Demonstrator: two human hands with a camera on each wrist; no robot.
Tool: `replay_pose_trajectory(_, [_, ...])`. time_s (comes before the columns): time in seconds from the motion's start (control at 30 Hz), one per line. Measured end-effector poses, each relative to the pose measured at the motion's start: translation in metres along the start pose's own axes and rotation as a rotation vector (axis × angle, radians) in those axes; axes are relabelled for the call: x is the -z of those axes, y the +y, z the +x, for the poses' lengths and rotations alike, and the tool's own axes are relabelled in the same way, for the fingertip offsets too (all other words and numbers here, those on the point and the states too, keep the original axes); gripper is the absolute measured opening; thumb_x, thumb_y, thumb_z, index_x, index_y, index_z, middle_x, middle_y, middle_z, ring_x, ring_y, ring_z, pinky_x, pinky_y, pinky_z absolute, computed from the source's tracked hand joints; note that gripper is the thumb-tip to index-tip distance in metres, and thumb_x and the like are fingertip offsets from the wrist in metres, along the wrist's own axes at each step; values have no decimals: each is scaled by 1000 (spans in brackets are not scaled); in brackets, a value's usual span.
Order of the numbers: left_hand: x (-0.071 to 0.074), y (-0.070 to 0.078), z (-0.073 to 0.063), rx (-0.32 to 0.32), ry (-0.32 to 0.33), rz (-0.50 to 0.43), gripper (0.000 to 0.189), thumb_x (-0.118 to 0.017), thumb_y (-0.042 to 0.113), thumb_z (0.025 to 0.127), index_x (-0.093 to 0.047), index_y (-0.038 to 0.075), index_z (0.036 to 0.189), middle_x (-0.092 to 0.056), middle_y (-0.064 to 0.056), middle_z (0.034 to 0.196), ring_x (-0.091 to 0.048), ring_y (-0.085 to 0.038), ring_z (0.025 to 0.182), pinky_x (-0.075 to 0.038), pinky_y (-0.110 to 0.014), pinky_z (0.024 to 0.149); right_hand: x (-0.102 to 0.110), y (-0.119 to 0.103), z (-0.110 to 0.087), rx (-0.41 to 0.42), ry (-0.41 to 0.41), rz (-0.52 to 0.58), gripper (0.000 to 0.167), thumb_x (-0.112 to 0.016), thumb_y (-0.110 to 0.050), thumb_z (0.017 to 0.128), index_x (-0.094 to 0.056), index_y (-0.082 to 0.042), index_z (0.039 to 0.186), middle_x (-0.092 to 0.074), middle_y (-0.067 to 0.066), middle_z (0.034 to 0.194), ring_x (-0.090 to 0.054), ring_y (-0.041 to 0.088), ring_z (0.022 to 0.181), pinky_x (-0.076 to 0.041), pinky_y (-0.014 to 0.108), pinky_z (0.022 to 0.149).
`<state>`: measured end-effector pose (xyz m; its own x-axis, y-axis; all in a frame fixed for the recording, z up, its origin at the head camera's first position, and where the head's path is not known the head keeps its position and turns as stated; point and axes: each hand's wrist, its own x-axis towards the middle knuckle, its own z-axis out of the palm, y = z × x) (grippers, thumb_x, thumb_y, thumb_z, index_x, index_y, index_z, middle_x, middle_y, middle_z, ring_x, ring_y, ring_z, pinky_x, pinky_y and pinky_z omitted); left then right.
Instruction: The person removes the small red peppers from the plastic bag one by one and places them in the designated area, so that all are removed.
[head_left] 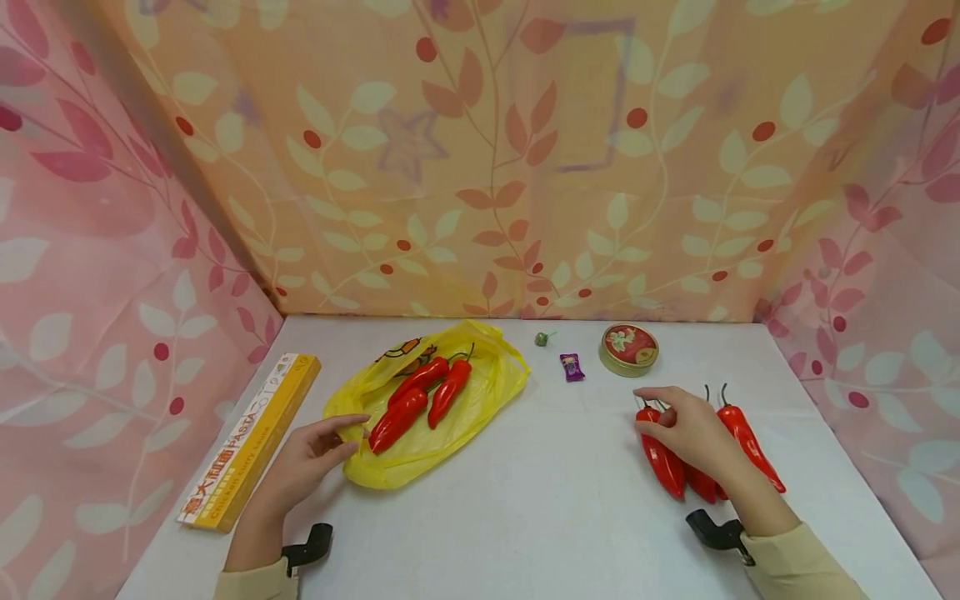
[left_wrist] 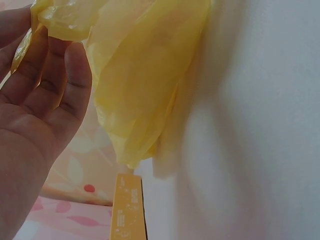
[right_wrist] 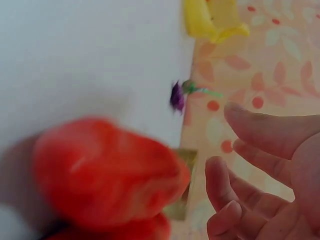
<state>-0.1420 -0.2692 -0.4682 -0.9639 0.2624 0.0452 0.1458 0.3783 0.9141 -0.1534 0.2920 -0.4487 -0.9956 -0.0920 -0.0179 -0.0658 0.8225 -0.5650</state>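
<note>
left hand (head_left: 300,460) holds yellow bag (head_left: 408,462); box (head_left: 251,446): "pasta", "chicken curry sauce"

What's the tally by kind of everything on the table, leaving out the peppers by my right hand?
Red peppers in the bag: 3
Yellow bag: 1
Pasta box: 1
Round tin: 1
Small purple packet: 1
Small green item: 1
Total: 8
</note>
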Motion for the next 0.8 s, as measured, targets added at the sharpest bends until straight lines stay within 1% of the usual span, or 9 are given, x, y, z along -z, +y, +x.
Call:
replay_pose_trajectory(0.07, [0,0,0,2,2,1,35,-68,18,97,-67,11,131,-61,-23,135,-59,-16,95,-56,-22,82,0,-7,2,17,0,13,55,-79,-29,88,-60,-14,137,-65,9,99,-57,19,76,-54,26,59])
replay_pose_trajectory(0.17, [0,0,0,0,3,-2,34,-68,18,97,-67,13,131,-61,-23,134,-59,-16,95,-56,-22,82,-2,-20,6,52,0,40,56,-80,-30,87,-60,-13,137,-69,11,103,-60,17,77,-55,25,60])
replay_pose_trajectory(0.3, [0,-2,0,-13,4,-4,34,-68,17,97,-67,13,131,-61,-24,134,-60,-15,96,-56,-22,83,-8,-37,12,94,8,100,59,-80,-27,87,-58,-13,140,-68,14,121,-63,19,84,-56,24,62])
replay_pose_trajectory(0.4, [1,-3,0,-20,6,1,34,-68,16,97,-67,14,131,-61,-25,134,-60,-15,96,-56,-22,83,-14,-48,16,106,10,154,60,-80,-25,87,-56,-16,142,-66,14,129,-64,21,90,-57,25,65])
replay_pose_trajectory(0.53, [1,-3,0,-27,7,2,33,-68,17,97,-67,16,130,-61,-24,134,-61,-15,97,-56,-21,84,-24,-61,22,129,5,188,60,-81,-28,87,-57,-19,142,-66,13,130,-65,20,92,-56,25,68])
replay_pose_trajectory(0.63, [1,-3,0,-31,8,0,33,-68,17,97,-67,15,130,-61,-24,135,-61,-14,99,-56,-21,85,-32,-71,25,146,4,202,60,-82,-30,86,-58,-21,141,-67,9,130,-65,18,92,-56,26,68])
replay_pose_trajectory(0.8, [1,-2,-1,-16,10,4,34,-68,17,97,-67,14,131,-61,-23,135,-61,-14,99,-55,-21,85,-45,-93,34,166,24,260,68,-84,-30,84,-54,-27,144,-65,6,131,-67,17,93,-58,32,76])
